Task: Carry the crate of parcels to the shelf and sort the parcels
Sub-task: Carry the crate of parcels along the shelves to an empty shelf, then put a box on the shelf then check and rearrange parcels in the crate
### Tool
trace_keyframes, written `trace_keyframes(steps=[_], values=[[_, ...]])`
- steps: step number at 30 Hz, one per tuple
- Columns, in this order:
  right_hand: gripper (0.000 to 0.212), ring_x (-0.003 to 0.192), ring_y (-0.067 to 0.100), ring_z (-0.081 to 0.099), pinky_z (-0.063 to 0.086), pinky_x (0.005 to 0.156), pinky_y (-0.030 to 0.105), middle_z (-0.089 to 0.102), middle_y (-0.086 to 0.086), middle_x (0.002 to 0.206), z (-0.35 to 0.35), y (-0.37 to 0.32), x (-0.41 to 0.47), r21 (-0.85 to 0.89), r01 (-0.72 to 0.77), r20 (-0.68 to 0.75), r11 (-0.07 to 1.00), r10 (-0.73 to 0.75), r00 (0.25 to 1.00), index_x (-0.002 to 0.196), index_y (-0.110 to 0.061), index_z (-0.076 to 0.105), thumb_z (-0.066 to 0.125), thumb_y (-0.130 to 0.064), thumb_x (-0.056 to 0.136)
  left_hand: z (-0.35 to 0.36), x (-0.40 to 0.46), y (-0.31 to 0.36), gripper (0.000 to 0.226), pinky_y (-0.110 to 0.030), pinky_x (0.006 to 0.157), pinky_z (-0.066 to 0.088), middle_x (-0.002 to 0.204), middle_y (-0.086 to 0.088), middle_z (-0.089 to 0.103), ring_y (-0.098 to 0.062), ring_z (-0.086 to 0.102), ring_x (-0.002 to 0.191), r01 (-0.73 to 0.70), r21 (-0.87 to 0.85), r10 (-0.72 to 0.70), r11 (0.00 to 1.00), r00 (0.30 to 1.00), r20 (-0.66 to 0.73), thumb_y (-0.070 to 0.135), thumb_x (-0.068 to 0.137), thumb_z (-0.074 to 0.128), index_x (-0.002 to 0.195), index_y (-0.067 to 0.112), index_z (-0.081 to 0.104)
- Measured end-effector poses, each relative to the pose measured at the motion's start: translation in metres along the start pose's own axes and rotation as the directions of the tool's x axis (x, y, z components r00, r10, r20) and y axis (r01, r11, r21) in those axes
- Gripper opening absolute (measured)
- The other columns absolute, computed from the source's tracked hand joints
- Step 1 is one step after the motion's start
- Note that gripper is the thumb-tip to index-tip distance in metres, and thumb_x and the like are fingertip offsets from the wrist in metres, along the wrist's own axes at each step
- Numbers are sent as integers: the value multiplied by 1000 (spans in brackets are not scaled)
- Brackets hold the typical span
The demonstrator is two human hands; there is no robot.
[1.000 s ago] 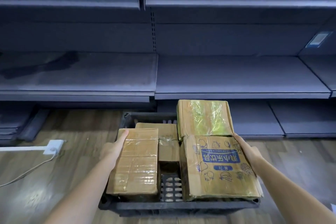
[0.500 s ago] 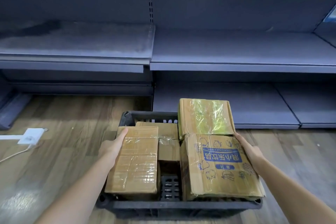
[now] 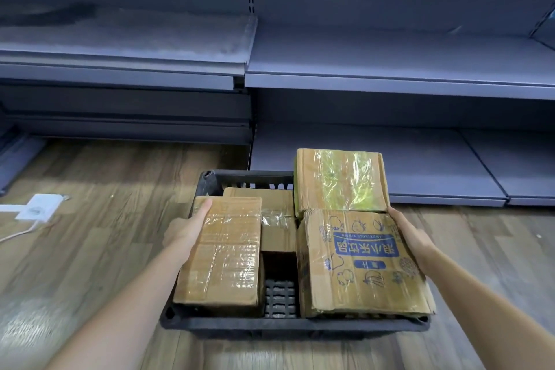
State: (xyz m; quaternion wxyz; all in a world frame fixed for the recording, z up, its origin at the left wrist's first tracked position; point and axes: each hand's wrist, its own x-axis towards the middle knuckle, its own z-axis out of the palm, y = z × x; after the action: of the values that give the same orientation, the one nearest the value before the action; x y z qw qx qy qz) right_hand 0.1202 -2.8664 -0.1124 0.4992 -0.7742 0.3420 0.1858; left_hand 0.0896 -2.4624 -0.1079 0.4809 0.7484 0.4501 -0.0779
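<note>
Black crate (image 3: 294,326) of parcels held in both hands in front of the grey shelf (image 3: 390,69).

The left hand (image 3: 187,230) lies along the crate's left side with its grip closed against the edge of the taped parcel (image 3: 222,252), thumb on top of it; the right hand (image 3: 413,239) presses the right side, its grip closed on the edge of the printed parcel (image 3: 363,261) with blue lettering. Whether the fingers below hook the crate's rim I cannot tell. Behind the printed parcel lies a parcel with yellowish tape (image 3: 339,180), and a smaller parcel (image 3: 276,219) sits lower in the middle. The crate is above the wooden floor (image 3: 105,234), close to the lowest shelf board. A white socket strip (image 3: 39,207) lies on the floor at left.
</note>
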Motion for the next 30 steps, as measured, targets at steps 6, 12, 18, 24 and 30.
trace_keyframes(steps=[6,12,18,24,30], values=[[75,76,29,66,51,77,37,72,14,85,1,3,-5,13,-4,39,1000,4,999,102,-1,67,47,-70,79,0,7,4,64,-41,81,42,75,-5,51,-25,51,78,-20,107,18,994,1000,23,76,75,47,67,13,45],[86,93,32,64,47,88,39,69,14,98,-3,-8,-24,-75,15,64,997,-10,998,102,-2,65,34,-78,78,-6,-10,15,69,-36,70,43,90,-13,55,-30,56,82,-108,333,125,937,992,-29,63,91,36,93,-3,56],[64,102,30,57,43,97,38,62,21,121,-18,-18,-60,-221,182,38,958,-178,983,117,2,59,38,-53,94,-1,-66,46,60,-37,85,49,107,-14,63,-33,60,101,-217,489,292,845,953,-81,56,93,37,104,3,64],[69,135,33,37,36,105,43,36,16,150,-45,-22,-101,-163,239,59,957,-232,971,146,0,28,50,-40,94,17,-150,81,46,-38,93,47,120,-17,62,-33,59,110,-361,461,356,811,929,103,35,94,47,122,0,55],[56,115,30,51,41,86,35,49,17,138,-48,-14,-113,-181,226,47,957,-221,974,140,2,37,53,-25,94,47,-201,80,59,-34,104,37,125,-11,54,-25,46,123,-438,341,328,832,883,335,32,97,48,143,-2,33]])
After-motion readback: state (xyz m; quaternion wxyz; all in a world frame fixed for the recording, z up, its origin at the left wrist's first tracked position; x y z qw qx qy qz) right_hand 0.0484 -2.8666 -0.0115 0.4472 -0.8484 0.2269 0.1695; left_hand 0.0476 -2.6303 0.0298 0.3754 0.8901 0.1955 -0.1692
